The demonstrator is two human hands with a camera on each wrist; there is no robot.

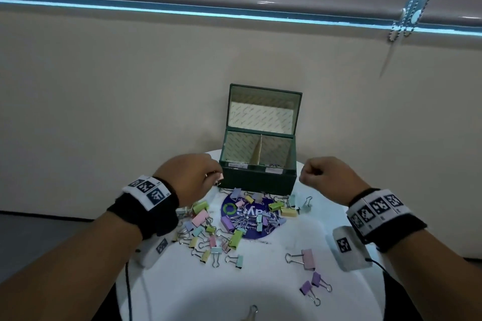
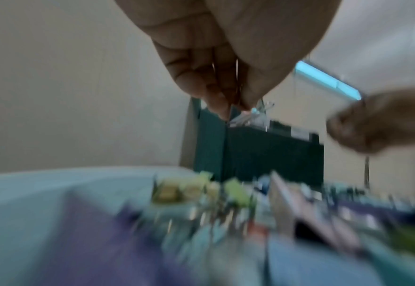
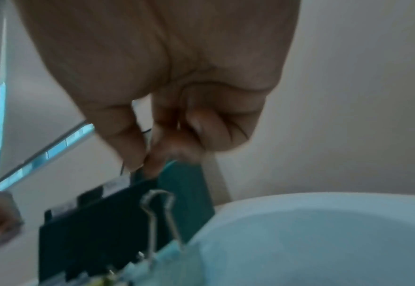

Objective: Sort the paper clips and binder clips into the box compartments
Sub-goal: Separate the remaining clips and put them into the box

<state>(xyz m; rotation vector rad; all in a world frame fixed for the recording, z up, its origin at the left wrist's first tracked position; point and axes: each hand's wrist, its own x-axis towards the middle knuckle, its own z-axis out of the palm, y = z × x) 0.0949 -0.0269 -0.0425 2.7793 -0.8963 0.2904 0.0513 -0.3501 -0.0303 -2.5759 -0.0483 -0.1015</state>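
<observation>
The open green box (image 1: 258,180) stands at the table's far edge, a card divider (image 1: 257,155) splitting it into two compartments. My left hand (image 1: 215,177) hovers at the box's left front corner and pinches a small clip (image 2: 250,115) with silvery wire loops; blur hides its kind. My right hand (image 1: 303,177) is curled at the box's right front corner, thumb and forefinger pinching a thin wire (image 3: 146,132) that looks like a paper clip. Pastel binder clips (image 1: 200,217) lie heaped in front of the box. Silvery paper clips (image 1: 242,221) lie on a blue disc.
The round white table (image 1: 260,292) also carries a pink binder clip (image 1: 306,258) and two purple ones (image 1: 315,279) at the right front. A teal binder clip (image 3: 167,249) lies by the box's right corner. A beige wall rises just behind the box.
</observation>
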